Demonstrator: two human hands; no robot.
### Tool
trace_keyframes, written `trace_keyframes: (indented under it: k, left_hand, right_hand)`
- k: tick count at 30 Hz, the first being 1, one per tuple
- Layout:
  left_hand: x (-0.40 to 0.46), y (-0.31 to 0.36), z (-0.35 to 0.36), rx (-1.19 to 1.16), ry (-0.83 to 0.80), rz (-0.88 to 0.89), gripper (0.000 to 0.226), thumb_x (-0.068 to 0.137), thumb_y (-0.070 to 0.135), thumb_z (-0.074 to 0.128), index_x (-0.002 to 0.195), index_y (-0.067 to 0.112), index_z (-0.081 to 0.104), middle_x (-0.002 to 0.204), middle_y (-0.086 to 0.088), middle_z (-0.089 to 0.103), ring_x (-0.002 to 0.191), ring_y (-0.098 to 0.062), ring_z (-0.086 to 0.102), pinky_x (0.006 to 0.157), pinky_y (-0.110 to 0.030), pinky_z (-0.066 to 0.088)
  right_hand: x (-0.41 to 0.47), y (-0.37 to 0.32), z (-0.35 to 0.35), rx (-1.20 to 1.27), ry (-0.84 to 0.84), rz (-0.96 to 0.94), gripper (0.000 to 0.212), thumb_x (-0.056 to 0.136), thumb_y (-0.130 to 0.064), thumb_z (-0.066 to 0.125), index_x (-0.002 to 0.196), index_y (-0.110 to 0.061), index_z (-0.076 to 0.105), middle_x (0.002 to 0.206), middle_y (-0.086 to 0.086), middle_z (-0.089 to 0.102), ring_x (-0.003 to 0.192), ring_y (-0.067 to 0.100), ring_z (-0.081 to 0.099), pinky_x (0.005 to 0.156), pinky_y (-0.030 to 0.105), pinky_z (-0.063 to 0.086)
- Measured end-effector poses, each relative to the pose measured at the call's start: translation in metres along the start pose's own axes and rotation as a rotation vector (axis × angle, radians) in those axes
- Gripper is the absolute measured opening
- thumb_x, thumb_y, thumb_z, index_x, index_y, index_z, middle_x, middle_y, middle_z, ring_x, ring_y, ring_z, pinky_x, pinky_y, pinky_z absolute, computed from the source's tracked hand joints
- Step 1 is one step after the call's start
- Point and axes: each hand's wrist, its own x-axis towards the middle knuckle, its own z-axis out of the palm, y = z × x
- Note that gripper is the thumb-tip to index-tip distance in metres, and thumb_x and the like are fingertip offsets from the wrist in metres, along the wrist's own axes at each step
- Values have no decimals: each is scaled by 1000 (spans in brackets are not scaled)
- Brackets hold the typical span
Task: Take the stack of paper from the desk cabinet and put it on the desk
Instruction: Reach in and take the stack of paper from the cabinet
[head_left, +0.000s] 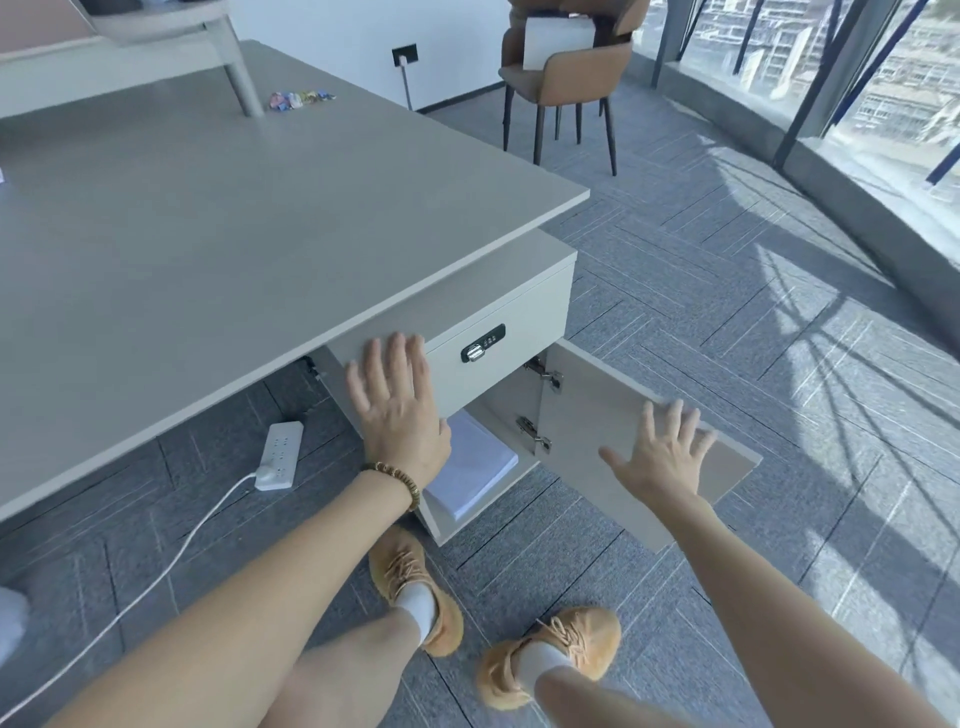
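Nearest, two legs in tan shoes (550, 657) stand on grey carpet (727, 322), with bare floor open to the right. A white power strip (280, 454) lies on the carpet under the desk edge, its cord running toward the lower left. The left hand (397, 410), fingers spread and holding nothing, is raised in front of the drawer face of the desk cabinet (524, 306), a beaded bracelet (397, 478) on its wrist; whether the palm touches the front cannot be told. The right hand (662, 454), also spread and empty, is at the cabinet door (649, 441), which stands swung wide to the right on its hinges. Inside the open lower compartment the stack of paper (478, 470) lies flat on the cabinet floor, partly hidden by the left wrist. Above, the desk (234, 218) top has broad bare surface up to its right corner. Beyond stands a brown chair (566, 73).
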Motion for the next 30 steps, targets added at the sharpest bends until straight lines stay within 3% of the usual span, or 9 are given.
trace_keyframes:
  k: [3, 6, 9, 12, 14, 17, 23, 26, 30]
  left_hand:
    - [-5, 4, 3, -77, 83, -23, 91, 73, 25, 67, 151, 5, 27, 159, -18, 27, 149, -37, 20, 118, -64, 7]
    - [-28, 20, 29, -273, 173, 21, 75, 77, 20, 61, 147, 6, 38, 159, -21, 26, 150, -37, 18, 118, -62, 7]
    - [-63, 41, 91, -511, -35, -4, 66, 82, 16, 60, 145, 7, 39, 158, -22, 26, 148, -37, 22, 119, -57, 23]
    - [-72, 48, 164, -733, -329, -317, 61, 90, 16, 57, 146, 14, 34, 159, -15, 26, 147, -29, 25, 112, -46, 38]
    - [-66, 48, 207, -829, -417, -524, 57, 92, 18, 56, 145, 13, 35, 154, -13, 35, 141, -28, 36, 107, -45, 40]
    - [-56, 47, 261, -839, -529, -686, 57, 93, 20, 56, 145, 9, 36, 150, -16, 40, 128, -33, 50, 104, -46, 45]
    - [-38, 42, 356, -770, -697, -630, 67, 91, 19, 58, 151, 13, 28, 148, -21, 41, 131, -34, 48, 102, -40, 44]
    - [-29, 37, 394, -708, -769, -685, 70, 89, 17, 55, 152, 16, 25, 143, -26, 44, 118, -39, 58, 91, -38, 52]
    - [-14, 34, 430, -673, -813, -810, 73, 91, 17, 55, 154, 15, 18, 150, -27, 32, 123, -39, 53, 90, -34, 44]
  right_hand:
    - [-6, -26, 12, 69, -29, -104, 94, 90, -68, 45, 160, -16, 11, 168, 23, -1, 156, 41, -6, 123, 60, 4]
    - [-8, -52, 36, 132, -65, -211, 82, 94, -59, 47, 159, -16, 20, 168, 18, 12, 157, 35, 7, 125, 55, 8]
    - [-3, -74, 69, 200, -140, -240, 71, 96, -52, 51, 153, -15, 31, 162, 15, 30, 147, 34, 33, 122, 50, 23]
    - [17, -88, 109, 271, -259, -217, 68, 96, -50, 52, 152, -14, 34, 154, 12, 42, 134, 35, 50, 112, 49, 37]
    - [35, -95, 139, 317, -322, -203, 68, 96, -48, 54, 151, -12, 36, 153, 13, 44, 130, 37, 54, 107, 50, 43]
    - [63, -107, 183, 364, -407, -185, 68, 97, -45, 55, 152, -11, 34, 154, 15, 41, 132, 38, 52, 108, 51, 43]
    - [114, -131, 257, 279, -516, -241, 64, 98, -45, 50, 155, -26, 29, 159, 19, 29, 138, 38, 44, 112, 52, 39]
    - [135, -139, 284, 213, -530, -269, 59, 100, -43, 50, 153, -23, 32, 156, 20, 31, 139, 38, 42, 115, 51, 36]
    - [169, -151, 314, 247, -514, -242, 60, 99, -42, 52, 149, -15, 34, 152, 21, 36, 136, 37, 43, 113, 48, 39]
